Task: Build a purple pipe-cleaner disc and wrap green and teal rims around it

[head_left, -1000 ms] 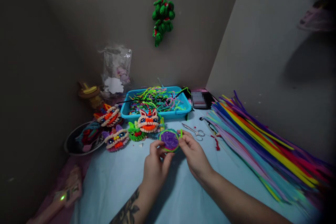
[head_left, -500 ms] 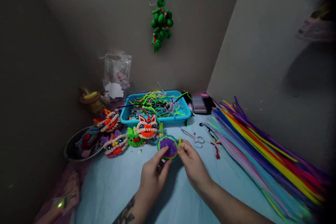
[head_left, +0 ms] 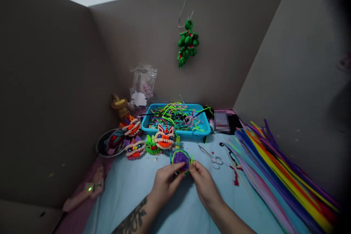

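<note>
Both my hands pinch a small round disc [head_left: 180,159] coiled from purple pipe cleaner with a green rim, held just above the light blue table [head_left: 128,197]. My left hand [head_left: 165,182] grips its lower left edge with closed fingers. My right hand [head_left: 204,184] grips its lower right edge, where a short green end sticks up. Behind the disc lie several pipe-cleaner lion heads, the nearest one orange and white [head_left: 164,137].
A blue tray [head_left: 206,129] of cut pipe-cleaner pieces stands at the back. Small scissors [head_left: 212,157] lie right of the disc. Long coloured pipe cleaners [head_left: 285,179] fan along the right wall. A dark bowl [head_left: 100,146] and a pink glue gun [head_left: 82,195] are on the left. A green ornament [head_left: 188,42] hangs above.
The view has tilted up and shifted, so everything sits lower and further right. My hands have closed in tighter around the disc, which looks smaller and more covered.
</note>
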A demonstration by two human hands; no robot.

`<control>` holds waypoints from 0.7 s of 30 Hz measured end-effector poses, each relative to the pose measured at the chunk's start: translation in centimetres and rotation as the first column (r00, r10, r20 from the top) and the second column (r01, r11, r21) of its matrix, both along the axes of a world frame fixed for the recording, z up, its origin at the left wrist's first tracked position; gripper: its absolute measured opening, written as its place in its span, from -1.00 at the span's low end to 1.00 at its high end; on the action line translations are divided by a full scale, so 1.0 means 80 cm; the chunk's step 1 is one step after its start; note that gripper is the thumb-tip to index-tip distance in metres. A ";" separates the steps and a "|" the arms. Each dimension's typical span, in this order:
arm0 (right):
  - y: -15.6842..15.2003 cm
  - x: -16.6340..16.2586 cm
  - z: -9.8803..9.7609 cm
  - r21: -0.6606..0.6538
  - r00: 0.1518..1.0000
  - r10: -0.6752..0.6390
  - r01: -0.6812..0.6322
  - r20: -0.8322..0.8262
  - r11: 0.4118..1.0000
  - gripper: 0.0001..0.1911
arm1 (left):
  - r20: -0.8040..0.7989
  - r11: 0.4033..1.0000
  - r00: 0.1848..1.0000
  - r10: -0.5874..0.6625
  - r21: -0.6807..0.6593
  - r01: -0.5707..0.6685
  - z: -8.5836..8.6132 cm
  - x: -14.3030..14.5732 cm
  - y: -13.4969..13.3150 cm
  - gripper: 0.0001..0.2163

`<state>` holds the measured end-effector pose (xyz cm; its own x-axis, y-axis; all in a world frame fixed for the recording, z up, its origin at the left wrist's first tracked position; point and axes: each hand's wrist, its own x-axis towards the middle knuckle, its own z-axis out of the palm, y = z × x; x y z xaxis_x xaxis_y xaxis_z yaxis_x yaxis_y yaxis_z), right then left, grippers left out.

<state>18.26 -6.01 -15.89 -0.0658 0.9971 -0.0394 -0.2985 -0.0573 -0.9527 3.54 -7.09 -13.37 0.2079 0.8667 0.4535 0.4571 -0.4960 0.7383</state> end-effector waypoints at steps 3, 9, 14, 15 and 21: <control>0.001 0.004 0.007 0.012 1.000 -0.006 0.006 0.002 1.000 -0.66 | 0.000 0.998 1.000 0.012 -0.064 -0.012 0.003 0.001 0.000 -0.72; 0.000 0.029 0.029 0.086 0.996 0.014 -0.022 0.090 0.996 -0.64 | -0.039 0.952 0.983 -0.179 -0.260 0.163 0.039 -0.007 -0.013 -0.62; 0.015 0.041 0.072 0.181 0.972 0.052 -0.095 0.230 0.979 -0.61 | -0.119 0.949 0.959 -0.256 -0.221 0.226 0.096 -0.018 -0.004 -0.62; 0.022 0.040 0.087 0.218 0.967 0.037 -0.094 0.251 0.971 -0.61 | -0.112 0.960 0.966 -0.233 -0.186 0.210 0.110 -0.019 0.002 -0.64; 0.072 0.021 0.202 0.444 0.994 -0.068 0.022 0.087 0.896 -0.67 | 0.064 0.990 0.991 -0.117 0.081 0.112 0.203 -0.007 0.047 -0.69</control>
<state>19.94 -0.21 0.26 -0.0387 0.9151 0.4014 -0.1947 0.3871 -0.9013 2.96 -3.36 2.84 0.2703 0.8006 0.5347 0.3436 -0.5990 0.7233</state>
